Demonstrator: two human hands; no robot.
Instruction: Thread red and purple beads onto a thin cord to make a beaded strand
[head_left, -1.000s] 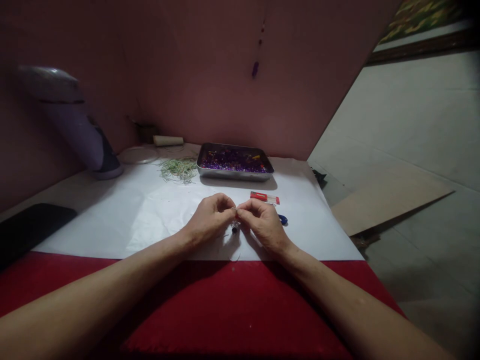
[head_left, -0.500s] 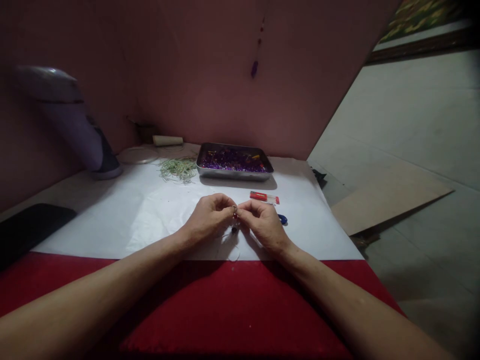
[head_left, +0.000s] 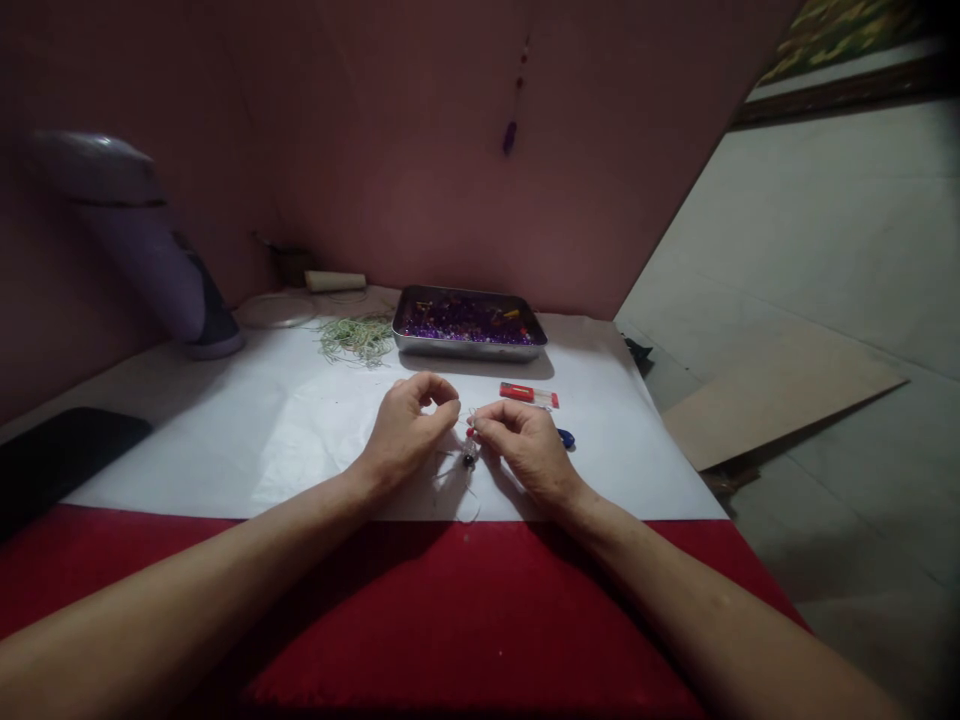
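Observation:
Between my hands hangs a small beaded string (head_left: pixel 469 460) with a red bead, clear beads and a dark round bead, pale thread ends trailing below it onto the white paper. My right hand (head_left: pixel 529 445) pinches the string at its top, just above the red bead. To the left of it, my left hand (head_left: pixel 409 425) is closed in a pinch, thumb against forefinger. A fine thread seems to run from those fingertips to the top of the beads. A red lighter (head_left: pixel 529 395) lies beyond my right hand, and a blue handle (head_left: pixel 565 438) shows partly behind it.
A metal tray (head_left: pixel 472 350) of purple beads stands near the wall. Left of it are a heap of pale green thread (head_left: pixel 356 340) and a cream spool (head_left: pixel 335 282). A lilac lamp-like object (head_left: pixel 161 250) and a dark flat object (head_left: pixel 67 455) are at the left.
My left hand has drawn back to the left and up, away from the top of the beaded string. My right hand keeps its pinch, and the red bead is more visible.

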